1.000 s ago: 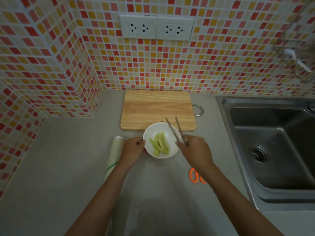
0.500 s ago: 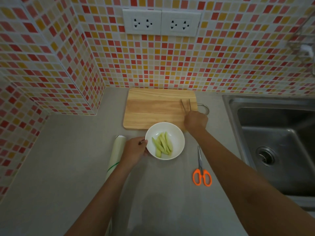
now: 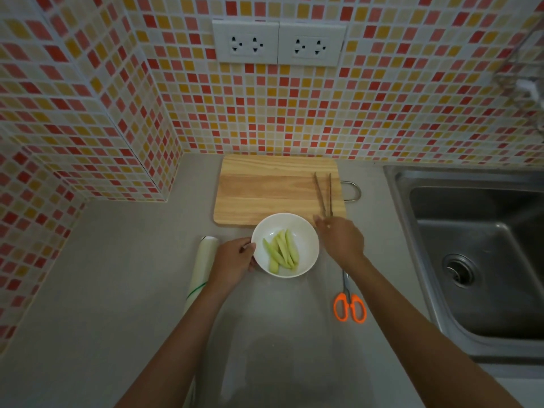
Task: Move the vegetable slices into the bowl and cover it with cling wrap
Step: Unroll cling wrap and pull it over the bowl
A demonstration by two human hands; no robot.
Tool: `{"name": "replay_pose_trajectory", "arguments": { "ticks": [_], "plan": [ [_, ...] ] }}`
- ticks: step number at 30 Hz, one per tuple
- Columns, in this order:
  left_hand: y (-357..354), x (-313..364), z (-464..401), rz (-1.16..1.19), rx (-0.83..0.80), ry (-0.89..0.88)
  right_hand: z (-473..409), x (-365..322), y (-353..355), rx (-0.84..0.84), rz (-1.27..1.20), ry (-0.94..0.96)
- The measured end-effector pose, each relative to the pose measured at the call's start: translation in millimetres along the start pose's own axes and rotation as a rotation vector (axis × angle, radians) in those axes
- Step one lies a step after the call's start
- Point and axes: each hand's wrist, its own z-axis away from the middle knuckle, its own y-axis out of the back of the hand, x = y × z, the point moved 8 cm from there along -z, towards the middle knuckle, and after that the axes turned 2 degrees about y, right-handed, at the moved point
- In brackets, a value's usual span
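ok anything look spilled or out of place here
Nothing stands out. The vegetable slices all lie inside the white bowl, the chopsticks lie on the cutting board, and the counter shows no spill.

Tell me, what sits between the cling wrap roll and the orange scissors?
In the head view, the left hand gripping the white bowl of vegetable slices, then bare counter.

Counted on the worktop: one white bowl [image 3: 306, 231] holding about five pale green vegetable slices [image 3: 281, 250]; one wooden cutting board [image 3: 265, 189]; two chopsticks [image 3: 323, 192]; one pair of orange-handled scissors [image 3: 348, 304]; one cling wrap roll [image 3: 203, 266]; two wall sockets [image 3: 278, 42]; one sink [image 3: 477, 260].
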Motion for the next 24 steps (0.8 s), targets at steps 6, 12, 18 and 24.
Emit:
{"name": "replay_pose_trajectory", "arguments": {
  "ticks": [6, 12, 18, 24],
  "plan": [
    [-1, 6, 6, -0.012, 0.007, -0.03, 43, 4, -29, -0.165, -0.416, 0.0],
    [2, 5, 25, -0.076, -0.009, -0.057, 71, 8, -32, -0.128, -0.568, -0.015],
    [4, -5, 58, -0.056, -0.019, -0.075, 105, 18, -39, -0.11, -0.562, 0.009],
    [0, -17, 76, -0.054, -0.031, -0.075, 130, 24, -44, -0.125, -0.595, -0.005]
  ]
}}
